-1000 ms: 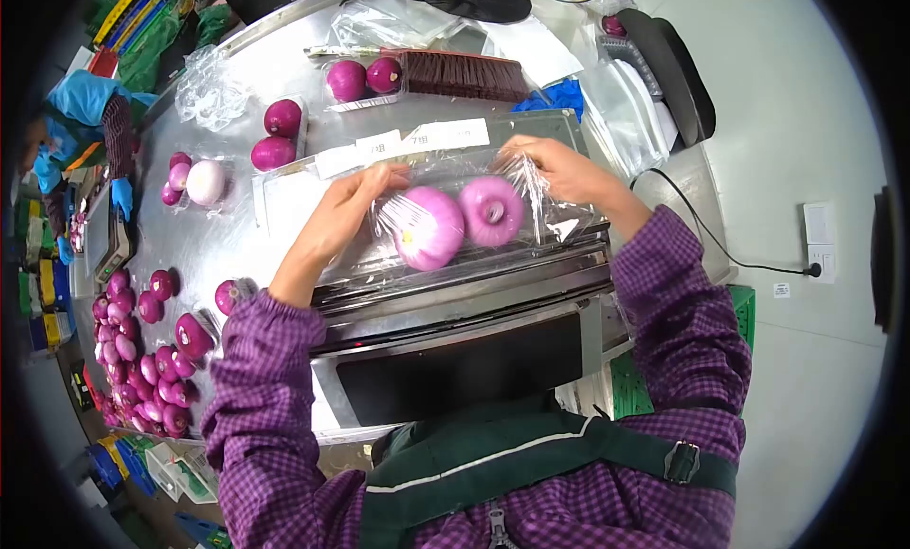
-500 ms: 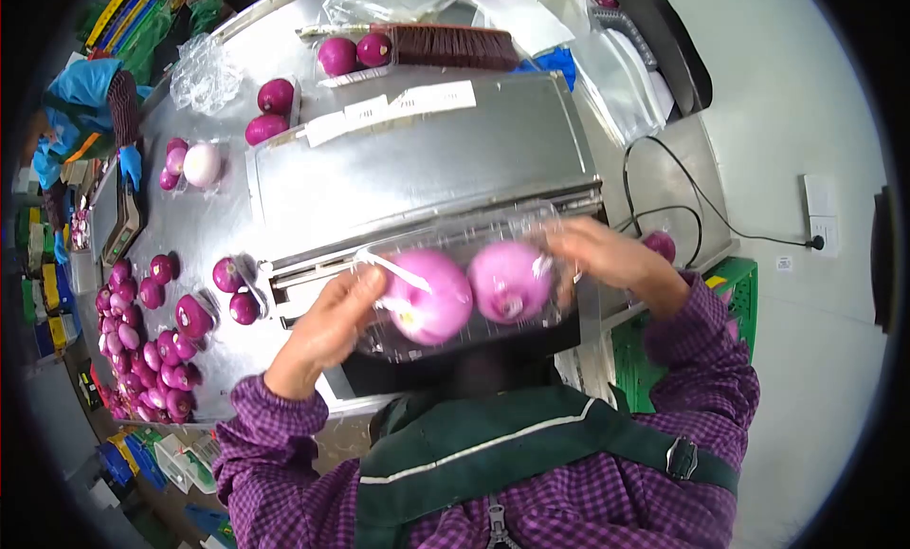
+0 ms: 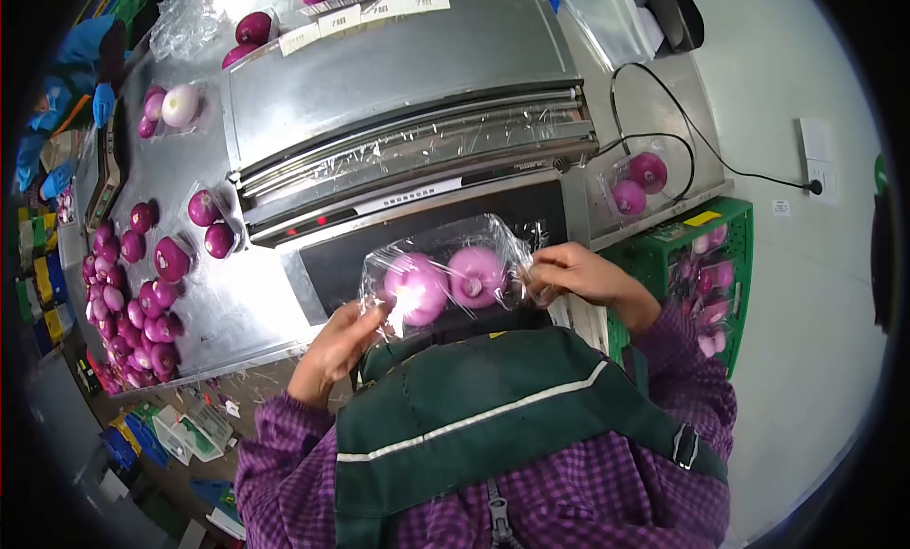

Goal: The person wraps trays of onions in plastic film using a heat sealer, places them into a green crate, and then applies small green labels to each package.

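Note:
Both my hands hold a small tray of two purple onions [image 3: 444, 280] covered in clear film, close to my chest. My left hand [image 3: 339, 345] grips its left end and my right hand [image 3: 574, 270] pinches the film at its right end. The pack hovers over the dark front panel of the steel film-wrapping machine [image 3: 398, 84], whose stretched film strip [image 3: 427, 146] lies across its middle.
Loose purple onions [image 3: 133, 302] lie piled at the table's left. Wrapped onion packs sit at the left [image 3: 210, 224], far left [image 3: 171, 108] and right [image 3: 637, 181]. A green crate [image 3: 706, 265] with packs stands at the right. A black cable [image 3: 664, 122] loops nearby. A blue-gloved person [image 3: 76, 65] works far left.
The onion pack has come off the machine's top, down and toward my body. The film has been torn free and now wraps around the tray.

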Demonstrator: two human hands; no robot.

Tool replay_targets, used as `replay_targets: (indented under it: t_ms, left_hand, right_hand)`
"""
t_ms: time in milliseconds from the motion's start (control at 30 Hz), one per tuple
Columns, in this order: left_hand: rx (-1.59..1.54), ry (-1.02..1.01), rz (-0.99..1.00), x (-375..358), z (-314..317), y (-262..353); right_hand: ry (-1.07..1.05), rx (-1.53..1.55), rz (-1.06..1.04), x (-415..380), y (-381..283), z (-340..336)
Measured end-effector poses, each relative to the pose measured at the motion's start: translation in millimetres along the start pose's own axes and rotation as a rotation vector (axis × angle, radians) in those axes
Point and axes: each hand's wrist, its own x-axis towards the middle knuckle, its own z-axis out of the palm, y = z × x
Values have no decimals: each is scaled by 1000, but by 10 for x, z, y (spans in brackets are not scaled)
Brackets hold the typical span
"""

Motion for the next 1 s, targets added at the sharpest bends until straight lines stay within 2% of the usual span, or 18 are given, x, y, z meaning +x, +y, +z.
replay_targets:
  t_ms: [33,100,133,167,200,233,300,367,400,433,500,567,633,667,767,900,967,1000]
  left_hand:
    - [101,5,72,-119,10,-102]
    - [17,55,87,-217,41,-365]
    - [-141,117,168,-224,34,-504]
    - [-299,179,252,-208,32,-595]
    - [-324,307,341,-159,133,-640]
    - [-322,309,336,-188,128,-642]
    - [-487,408,377,-229,137,-598]
    - [-452,487,356,-247,127,-654]
    - [-390,471,267,-215,37,-794]
    - [-328,455,180,-170,-15,-915]
    - [-325,450,112,67,-30,-1039]
    - [-206,288,-115,408,-37,-1041]
    - [-11,159,92,758,91,-1145]
    - [111,97,196,879,158,-1165]
    - [370,-51,398,944,359,-1024]
    - [502,-191,504,586,616,-586]
    - [483,-262,504,525,745,-496]
    - [200,-367,445,565,819,-529]
  right_hand:
    - [-2,7,9,-22,70,66]
    - [365,170,-161,-18,212,159]
    - [487,203,-250,41,241,262]
    - [488,206,-250,75,252,294]
    - [585,215,-281,116,257,309]
    - [682,224,-308,134,268,320]
    - [730,285,-351,66,261,261]
    - [816,269,-372,-74,341,168]
    - [860,223,-268,-105,511,86]
    - [863,225,-257,-62,683,94]
    - [823,-162,-171,42,1060,101]
    - [658,-448,-105,338,1389,110]
    - [568,-111,-393,600,1440,474]
    - [464,14,-464,713,1497,578]
    - [85,379,-443,842,1377,736]
    - [-218,735,-364,493,1119,799]
    - [-292,866,-345,309,1066,812]
    - [-320,916,-342,229,1041,823]
